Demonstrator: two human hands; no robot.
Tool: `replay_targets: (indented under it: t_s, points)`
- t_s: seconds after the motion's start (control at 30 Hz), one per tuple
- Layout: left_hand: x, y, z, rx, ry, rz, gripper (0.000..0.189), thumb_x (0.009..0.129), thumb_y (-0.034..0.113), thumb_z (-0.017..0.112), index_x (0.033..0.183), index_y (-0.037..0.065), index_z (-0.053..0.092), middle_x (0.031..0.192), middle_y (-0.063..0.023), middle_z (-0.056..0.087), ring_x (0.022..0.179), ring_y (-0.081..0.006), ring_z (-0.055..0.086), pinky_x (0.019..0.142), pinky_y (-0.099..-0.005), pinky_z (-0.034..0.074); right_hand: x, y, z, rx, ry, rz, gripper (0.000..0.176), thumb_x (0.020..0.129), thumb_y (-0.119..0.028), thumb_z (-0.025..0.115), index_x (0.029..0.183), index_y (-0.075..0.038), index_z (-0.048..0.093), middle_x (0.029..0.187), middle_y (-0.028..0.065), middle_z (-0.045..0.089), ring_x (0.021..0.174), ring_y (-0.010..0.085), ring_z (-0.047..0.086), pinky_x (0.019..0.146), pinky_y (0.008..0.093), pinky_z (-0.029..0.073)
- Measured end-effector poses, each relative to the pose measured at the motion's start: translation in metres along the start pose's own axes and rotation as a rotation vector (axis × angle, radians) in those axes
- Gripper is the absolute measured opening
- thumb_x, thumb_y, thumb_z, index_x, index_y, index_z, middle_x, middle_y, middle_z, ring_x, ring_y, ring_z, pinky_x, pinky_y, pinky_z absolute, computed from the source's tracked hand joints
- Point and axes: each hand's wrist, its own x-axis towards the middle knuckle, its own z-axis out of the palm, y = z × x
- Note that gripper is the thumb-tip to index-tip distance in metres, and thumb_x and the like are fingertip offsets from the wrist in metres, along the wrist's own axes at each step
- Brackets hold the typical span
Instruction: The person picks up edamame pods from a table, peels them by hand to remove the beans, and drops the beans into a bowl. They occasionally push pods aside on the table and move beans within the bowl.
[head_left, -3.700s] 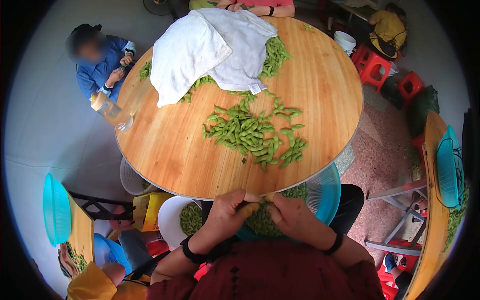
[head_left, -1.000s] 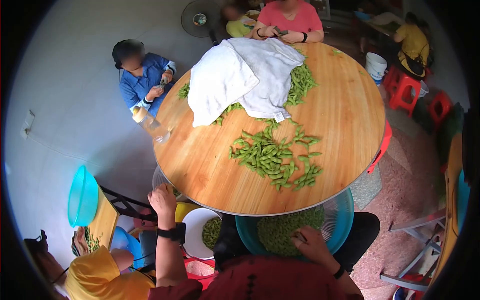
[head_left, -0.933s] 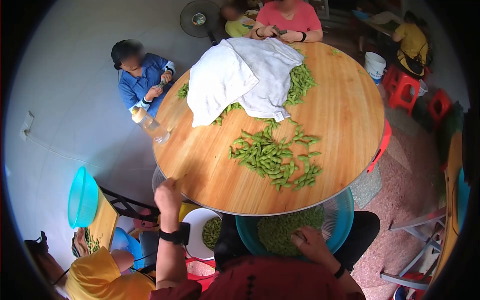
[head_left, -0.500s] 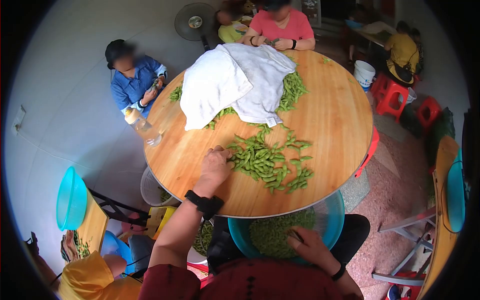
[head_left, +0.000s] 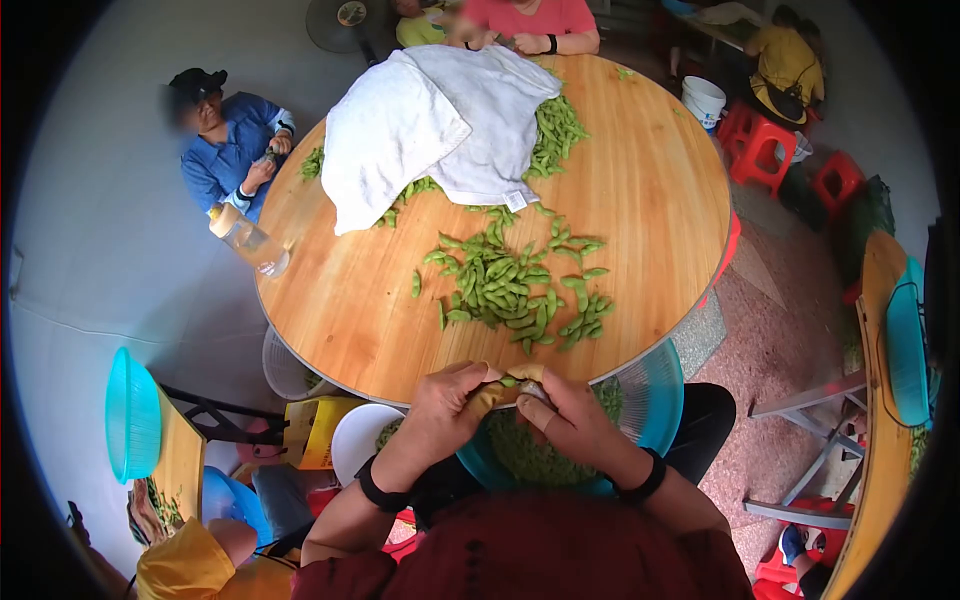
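Note:
Above the near table edge my left hand (head_left: 448,405) and my right hand (head_left: 572,415) come together, fingers closed. Both pinch a small green edamame pod (head_left: 508,381), mostly covered by the fingertips. At my right thumb there is a small pale, shiny piece (head_left: 534,389). Directly below sits a turquoise basin (head_left: 665,400) holding a mass of green beans (head_left: 530,450). A loose pile of edamame pods (head_left: 495,285) lies on the round wooden table (head_left: 640,200) just beyond my hands.
White towels (head_left: 400,120) cover more pods at the table's far side. A bottle (head_left: 250,243) stands at the left edge. One person in blue (head_left: 235,150) and another in pink (head_left: 530,20) sit around the table. A white bucket (head_left: 365,440) is below left, red stools (head_left: 755,145) right.
My left hand has drawn back from the pod pile to meet my right hand, which rose from over the basin. A pod is now between them. The view has tilted downward.

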Motion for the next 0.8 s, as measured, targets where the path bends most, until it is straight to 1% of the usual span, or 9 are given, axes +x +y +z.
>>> replay_targets:
  t_s: [0.1,0.2,0.27,0.37,0.5,0.57,0.6,0.67,0.8]
  points:
    - [-0.003,-0.002,0.002,0.009,0.002,-0.002,0.019,0.079,-0.005,0.062,0.096,0.003,0.061,0.083,-0.0148,0.061,0.078,-0.0350,0.062,0.066,-0.0370,0.049,-0.001,0.001,0.001,-0.052,0.035,-0.054,0.032,0.096,-0.016,0.052,0.124,-0.003,0.052,0.076,0.0038,0.063,0.060,0.0114,0.059,0.057,0.0283,0.048]
    - [-0.004,0.000,0.004,-0.014,0.015,0.011,0.020,0.079,-0.005,0.061,0.097,0.003,0.061,0.082,-0.0153,0.060,0.079,-0.0353,0.062,0.066,-0.0380,0.049,-0.005,0.001,0.000,-0.180,0.061,-0.116,0.032,0.094,-0.014,0.053,0.124,-0.002,0.052,0.074,0.0072,0.062,0.057,0.0187,0.059,0.055,0.0304,0.047]
    - [-0.004,0.001,0.005,-0.001,0.003,-0.001,0.020,0.079,-0.005,0.060,0.096,0.003,0.061,0.083,-0.0157,0.060,0.081,-0.0356,0.061,0.068,-0.0386,0.049,-0.005,0.004,0.001,-0.336,0.109,-0.230,0.032,0.091,-0.009,0.055,0.121,-0.002,0.053,0.072,0.0131,0.060,0.059,0.0291,0.061,0.054,0.0355,0.047]
    - [-0.006,0.004,0.010,0.004,-0.013,-0.001,0.019,0.078,-0.005,0.061,0.095,0.003,0.061,0.083,-0.0159,0.060,0.081,-0.0355,0.060,0.069,-0.0401,0.048,-0.009,0.008,0.007,-0.494,0.214,-0.336,0.029,0.088,-0.006,0.056,0.116,-0.002,0.054,0.072,0.0173,0.057,0.065,0.0353,0.061,0.055,0.0397,0.046]
    - [-0.007,0.006,0.013,0.143,-0.024,0.104,0.017,0.076,-0.002,0.065,0.093,0.002,0.061,0.084,-0.0149,0.061,0.080,-0.0346,0.059,0.069,-0.0409,0.048,-0.016,-0.002,0.005,-0.640,0.212,-0.257,0.025,0.086,-0.004,0.056,0.111,-0.003,0.056,0.074,0.0196,0.058,0.068,0.0372,0.061,0.058,0.0427,0.047]
    - [-0.009,0.007,0.010,0.185,-0.054,0.256,0.018,0.074,0.000,0.068,0.091,0.002,0.062,0.084,-0.0128,0.061,0.078,-0.0329,0.059,0.067,-0.0412,0.048,-0.017,0.006,-0.006,-0.429,0.108,-0.348,0.019,0.089,-0.006,0.054,0.107,-0.002,0.056,0.072,0.0132,0.059,0.060,0.0283,0.060,0.051,0.0362,0.045]
    - [-0.011,0.009,0.010,0.181,-0.063,0.256,0.018,0.074,0.000,0.068,0.091,0.002,0.062,0.084,-0.0128,0.061,0.078,-0.0329,0.059,0.067,-0.0412,0.048,-0.017,0.003,-0.013,-0.426,0.114,-0.341,0.019,0.089,-0.006,0.054,0.107,-0.002,0.056,0.072,0.0132,0.059,0.060,0.0283,0.060,0.051,0.0362,0.045]
    - [-0.013,0.011,0.010,0.190,-0.122,0.314,0.020,0.072,0.001,0.070,0.090,0.002,0.062,0.083,-0.0110,0.062,0.077,-0.0307,0.059,0.066,-0.0397,0.048,-0.015,-0.009,-0.028,0.300,-0.305,0.297,0.016,0.091,-0.015,0.055,0.104,-0.004,0.057,0.069,0.0011,0.055,0.053,0.0106,0.053,0.045,0.0267,0.039]
    - [-0.014,0.007,0.014,0.148,-0.126,0.394,0.020,0.070,0.002,0.072,0.088,0.002,0.063,0.078,-0.0107,0.058,0.073,-0.0306,0.058,0.061,-0.0380,0.047,-0.016,0.011,-0.034,0.669,-0.430,0.538,0.018,0.093,-0.014,0.054,0.106,-0.002,0.057,0.072,0.0006,0.055,0.051,0.0034,0.043,0.044,0.0188,0.031]
